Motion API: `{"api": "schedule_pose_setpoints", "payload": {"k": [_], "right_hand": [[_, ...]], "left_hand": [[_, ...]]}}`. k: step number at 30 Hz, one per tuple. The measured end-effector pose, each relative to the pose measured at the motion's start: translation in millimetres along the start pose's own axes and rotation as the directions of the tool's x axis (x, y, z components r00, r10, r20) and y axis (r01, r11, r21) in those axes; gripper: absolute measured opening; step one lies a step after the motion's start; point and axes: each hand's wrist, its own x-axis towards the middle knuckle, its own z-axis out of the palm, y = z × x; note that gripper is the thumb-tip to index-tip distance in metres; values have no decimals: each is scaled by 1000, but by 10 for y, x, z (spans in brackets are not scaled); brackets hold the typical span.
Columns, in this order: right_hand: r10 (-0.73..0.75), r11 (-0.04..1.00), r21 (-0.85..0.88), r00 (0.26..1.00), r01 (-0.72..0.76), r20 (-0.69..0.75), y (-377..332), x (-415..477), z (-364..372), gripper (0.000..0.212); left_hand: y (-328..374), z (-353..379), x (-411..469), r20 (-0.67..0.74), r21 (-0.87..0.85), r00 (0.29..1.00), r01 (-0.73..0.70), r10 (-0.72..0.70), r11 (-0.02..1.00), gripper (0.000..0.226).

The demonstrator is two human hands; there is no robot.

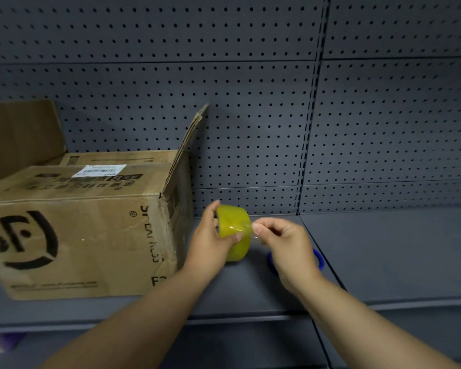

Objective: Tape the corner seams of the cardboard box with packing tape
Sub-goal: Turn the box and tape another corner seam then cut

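The fingers (216, 206) of the left hand (210, 235) are curled round the packing tape roll (233, 218), thumb lying across its yellowish outer face. The right hand (288, 243) has its fingertips (258, 228) pressed together on the tape end (251, 230), a short clear strip standing just off the roll.

Over on the far left a loose sheet of cardboard (19, 134) leans against the pegboard back panel (250, 75). In front of it sits the cardboard box (77, 235) on the grey shelf (383, 249), with bold black lettering printed on its front face and a white label (99, 170) stuck on top. Something glossy, like clear film, catches the light near its right front corner. On the right side one top flap (189, 145) stands up, tilted back toward the pegboard, its edge ragged.

Just right of that corner, above the shelf and clear of the box, the roll hangs between the two hands, its open core facing the left palm. Both forearms are bare and reach in from the bottom edge.

Beneath the right hand a blue ring (318, 259) lies flat on the shelf, half hidden by the wrist. Down at the lower left corner there is a purplish blur (0, 342) too smeared to tell.
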Motion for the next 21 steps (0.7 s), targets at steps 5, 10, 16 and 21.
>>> {"api": "schedule_pose_setpoints", "payload": {"k": [5,10,16,21], "right_hand": [[362,878,351,932,-327,-38,85,114,-67,17],[375,882,318,926,-348,-28,200,173,-48,10],[381,900,254,922,-353,-69,257,229,-46,14],[456,876,202,888,-439,-49,282,276,-85,18]], "left_hand": [[17,86,42,-5,-102,997,76,-76,992,83],[87,136,80,73,-185,992,118,-106,976,81],[130,165,119,95,-118,987,138,-127,983,80],[49,183,127,43,-27,992,120,-119,992,73]]}}
